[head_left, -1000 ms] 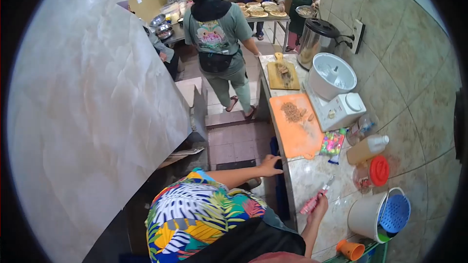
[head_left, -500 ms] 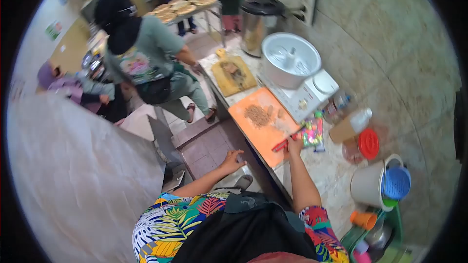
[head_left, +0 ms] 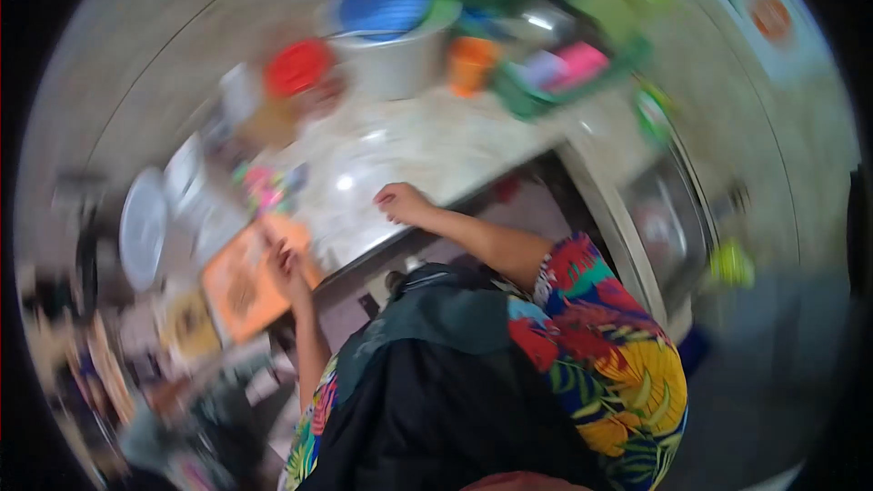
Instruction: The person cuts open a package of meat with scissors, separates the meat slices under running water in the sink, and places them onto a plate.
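Motion smears much of the head view. My left hand (head_left: 291, 275) is over the near edge of the orange cutting board (head_left: 238, 264); its fingers are bent and blurred, and whether they hold anything is unclear. A brown chopped heap (head_left: 242, 293) lies on the board. My right hand (head_left: 406, 205) is above the front part of the pale counter (head_left: 364, 159), fingers curled in with nothing visible in them. Beyond the board, a colourful packet (head_left: 264, 186) lies on the counter. The red-handled tool seen earlier cannot be made out.
A white bucket (head_left: 391, 64) carries a blue strainer (head_left: 386, 2). Nearby are a red-lidded jar (head_left: 298, 68), an orange cup (head_left: 472, 65) and a green basin (head_left: 523, 105) of dishes. A sink (head_left: 659, 218) lies right. Another person (head_left: 205, 427) is blurred at lower left.
My view has swung right towards the sink. My right hand has left the red-handled tool and is farther right along the counter. My left hand has moved up to the cutting board.
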Action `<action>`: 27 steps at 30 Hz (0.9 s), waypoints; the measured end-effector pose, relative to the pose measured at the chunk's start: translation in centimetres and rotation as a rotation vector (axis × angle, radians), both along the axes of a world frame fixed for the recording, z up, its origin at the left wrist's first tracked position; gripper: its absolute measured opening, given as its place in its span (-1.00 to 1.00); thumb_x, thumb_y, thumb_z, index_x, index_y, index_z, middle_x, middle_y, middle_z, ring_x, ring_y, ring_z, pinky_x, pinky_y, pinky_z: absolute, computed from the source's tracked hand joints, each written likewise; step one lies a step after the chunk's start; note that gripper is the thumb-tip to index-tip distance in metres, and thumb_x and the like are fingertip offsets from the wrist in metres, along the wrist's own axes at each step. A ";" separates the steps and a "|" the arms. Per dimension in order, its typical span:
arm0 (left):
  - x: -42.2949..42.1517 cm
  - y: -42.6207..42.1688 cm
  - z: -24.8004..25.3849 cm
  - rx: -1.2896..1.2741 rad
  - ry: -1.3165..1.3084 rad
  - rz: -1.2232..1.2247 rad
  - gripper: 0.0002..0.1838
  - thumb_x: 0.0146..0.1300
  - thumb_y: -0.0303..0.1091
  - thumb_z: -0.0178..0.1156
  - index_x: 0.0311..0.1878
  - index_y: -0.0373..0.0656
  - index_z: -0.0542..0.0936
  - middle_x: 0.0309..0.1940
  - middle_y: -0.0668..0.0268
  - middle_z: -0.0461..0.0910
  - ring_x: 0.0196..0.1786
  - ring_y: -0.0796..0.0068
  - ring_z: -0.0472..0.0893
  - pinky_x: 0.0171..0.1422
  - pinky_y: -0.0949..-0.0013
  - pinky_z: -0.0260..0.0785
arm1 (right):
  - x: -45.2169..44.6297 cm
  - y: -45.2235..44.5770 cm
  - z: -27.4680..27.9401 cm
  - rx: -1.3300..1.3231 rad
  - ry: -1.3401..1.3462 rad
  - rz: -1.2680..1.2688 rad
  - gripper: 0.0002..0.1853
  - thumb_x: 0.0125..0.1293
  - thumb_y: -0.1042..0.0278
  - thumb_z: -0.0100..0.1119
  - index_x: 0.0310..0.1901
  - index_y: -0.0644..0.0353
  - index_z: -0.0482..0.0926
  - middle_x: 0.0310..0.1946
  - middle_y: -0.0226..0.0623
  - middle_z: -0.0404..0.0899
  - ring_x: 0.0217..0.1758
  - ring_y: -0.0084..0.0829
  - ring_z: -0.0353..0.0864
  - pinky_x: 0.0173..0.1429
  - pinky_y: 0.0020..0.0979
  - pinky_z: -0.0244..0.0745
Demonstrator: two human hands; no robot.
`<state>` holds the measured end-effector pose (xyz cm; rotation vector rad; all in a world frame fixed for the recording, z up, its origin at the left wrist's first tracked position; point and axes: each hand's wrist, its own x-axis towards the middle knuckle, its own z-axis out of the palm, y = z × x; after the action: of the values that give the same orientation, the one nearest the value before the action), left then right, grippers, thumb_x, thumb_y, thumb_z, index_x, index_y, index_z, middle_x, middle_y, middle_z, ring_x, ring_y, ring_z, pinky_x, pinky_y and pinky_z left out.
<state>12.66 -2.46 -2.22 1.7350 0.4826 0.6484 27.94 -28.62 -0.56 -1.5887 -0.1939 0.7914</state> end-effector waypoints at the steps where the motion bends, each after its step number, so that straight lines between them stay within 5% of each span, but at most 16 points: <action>1: 0.4 -2.9 1.5 -0.032 0.024 -0.041 -0.67 0.20 -0.41 0.14 0.04 -0.18 0.41 0.00 0.31 0.44 -0.10 0.51 0.44 -0.05 0.48 0.33 | -1.5 -4.8 0.3 0.008 -0.016 -0.080 -0.83 0.15 0.45 0.06 -0.21 0.22 0.53 -0.51 -0.35 0.52 -0.56 -0.58 0.51 -0.53 -0.55 0.43; 5: 2.8 -16.2 6.0 0.027 0.177 -0.224 -0.68 0.20 -0.45 0.12 0.04 -0.18 0.41 0.00 0.31 0.44 -0.11 0.53 0.44 -0.10 0.49 0.35 | -7.6 -23.5 -1.2 0.081 0.029 -0.435 -0.84 0.17 0.42 0.10 -0.21 0.18 0.56 -0.43 -0.41 0.56 -0.54 -0.64 0.49 -0.48 -0.58 0.45; 9: 9.5 -32.1 7.3 0.073 0.128 -0.581 -0.71 0.20 -0.53 0.07 0.02 -0.19 0.43 0.03 0.25 0.39 -0.05 0.45 0.46 -0.04 0.46 0.38 | -9.9 -43.9 -0.9 0.077 -0.206 -0.885 -0.74 0.10 0.62 -0.05 -0.18 0.23 0.55 -0.43 -0.36 0.54 -0.48 -0.58 0.51 -0.40 -0.58 0.46; 10: 11.1 -35.7 7.2 0.058 0.113 -0.667 -0.70 0.19 -0.56 0.06 0.01 -0.20 0.43 0.05 0.24 0.36 -0.03 0.43 0.46 -0.02 0.45 0.38 | -10.3 -48.8 -1.5 0.033 -0.167 -1.009 -0.87 0.17 0.50 0.06 -0.25 0.27 0.54 -0.47 -0.37 0.55 -0.48 -0.59 0.50 -0.40 -0.58 0.43; 11: 11.0 -34.7 3.4 0.130 0.025 -0.744 -0.69 0.17 -0.60 0.06 0.01 -0.20 0.43 0.07 0.23 0.33 -0.01 0.41 0.46 0.02 0.42 0.38 | -12.1 -49.3 -6.5 0.020 -0.232 -1.134 -0.85 0.13 0.51 0.07 -0.25 0.25 0.54 -0.47 -0.36 0.55 -0.45 -0.57 0.50 -0.36 -0.54 0.43; 14: 13.3 -43.5 2.6 0.085 0.059 -0.871 -0.72 0.16 -0.61 0.08 -0.03 -0.20 0.45 0.06 0.22 0.33 -0.03 0.43 0.46 0.04 0.43 0.36 | -12.2 -60.8 -13.1 -0.437 -0.282 -1.352 -0.81 0.08 0.46 0.09 -0.22 0.21 0.55 -0.45 -0.29 0.58 -0.40 -0.45 0.55 -0.28 -0.42 0.45; 16: 13.4 -46.5 2.7 0.057 0.085 -0.929 -0.74 0.16 -0.61 0.08 -0.05 -0.21 0.45 0.05 0.21 0.33 -0.05 0.46 0.45 0.04 0.43 0.34 | -11.7 -62.9 -12.9 -0.567 -0.184 -1.354 -0.78 0.07 0.43 0.10 -0.20 0.19 0.55 -0.43 -0.25 0.59 -0.38 -0.36 0.58 -0.24 -0.35 0.46; 18: 12.4 -47.8 2.6 0.035 0.092 -0.984 -0.77 0.15 -0.59 0.09 -0.09 -0.21 0.47 0.05 0.22 0.33 -0.07 0.51 0.45 0.05 0.44 0.32 | -11.1 -63.5 -12.6 -0.992 -0.031 -1.059 -0.64 0.05 0.31 0.11 -0.06 0.14 0.48 -0.21 -0.12 0.58 -0.13 -0.20 0.58 -0.09 -0.27 0.46; 19: 11.9 -48.9 2.6 0.071 0.129 -1.006 -0.78 0.15 -0.59 0.09 -0.11 -0.21 0.47 0.05 0.23 0.33 -0.08 0.52 0.45 0.03 0.45 0.32 | -10.7 -64.3 -13.0 -0.985 -0.029 -1.048 -0.64 0.05 0.31 0.11 -0.06 0.14 0.48 -0.21 -0.12 0.58 -0.13 -0.20 0.58 -0.09 -0.27 0.46; 21: 12.0 -49.9 2.3 0.122 0.187 -1.033 -0.80 0.15 -0.58 0.09 -0.14 -0.19 0.49 0.02 0.26 0.35 -0.10 0.54 0.45 -0.04 0.48 0.34 | -9.5 -64.2 -14.2 -1.254 0.179 -0.639 -0.47 0.03 0.20 0.11 0.09 0.12 0.36 0.03 -0.08 0.47 0.10 -0.15 0.46 0.08 -0.25 0.39; 23: 12.8 -49.5 1.7 0.237 0.234 -1.083 -0.76 0.13 -0.52 0.13 -0.10 -0.11 0.52 0.01 0.27 0.38 -0.13 0.53 0.47 -0.10 0.49 0.36 | -10.1 -65.5 -23.4 -1.354 -0.128 -0.518 -0.41 0.06 0.19 0.08 0.16 0.15 0.28 0.15 -0.12 0.37 0.19 -0.17 0.38 0.18 -0.28 0.33; 24: 13.5 -49.6 1.8 0.256 0.251 -1.110 -0.77 0.13 -0.49 0.14 -0.10 -0.11 0.52 0.01 0.27 0.38 -0.11 0.50 0.49 -0.09 0.46 0.37 | -10.1 -64.3 -19.4 -1.395 -0.035 -0.482 -0.23 0.06 0.10 0.10 0.31 0.16 0.10 0.04 -0.04 0.46 0.05 -0.10 0.48 0.09 -0.20 0.36; 25: 14.3 -49.9 1.9 0.265 0.232 -1.127 -0.78 0.12 -0.51 0.14 -0.12 -0.15 0.52 0.00 0.26 0.38 -0.07 0.47 0.49 -0.06 0.44 0.37 | -9.8 -65.6 -22.2 -1.304 0.015 -0.363 -0.31 0.15 0.11 0.01 0.30 0.16 0.12 0.05 -0.03 0.45 0.07 -0.13 0.47 0.07 -0.20 0.36; 27: 16.5 -51.2 2.5 0.162 0.307 -1.188 -0.77 0.12 -0.55 0.11 -0.13 -0.17 0.53 -0.01 0.23 0.38 0.00 0.41 0.45 -0.02 0.46 0.35 | -10.4 -66.1 -23.4 -1.269 -0.050 -0.604 -0.47 0.22 0.18 -0.10 0.24 0.14 0.22 -0.08 -0.07 0.53 -0.05 -0.11 0.54 -0.05 -0.18 0.42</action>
<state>29.17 -53.68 0.28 1.9089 -0.4349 -0.4426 17.50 -94.70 -23.93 -2.6342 0.8963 0.3479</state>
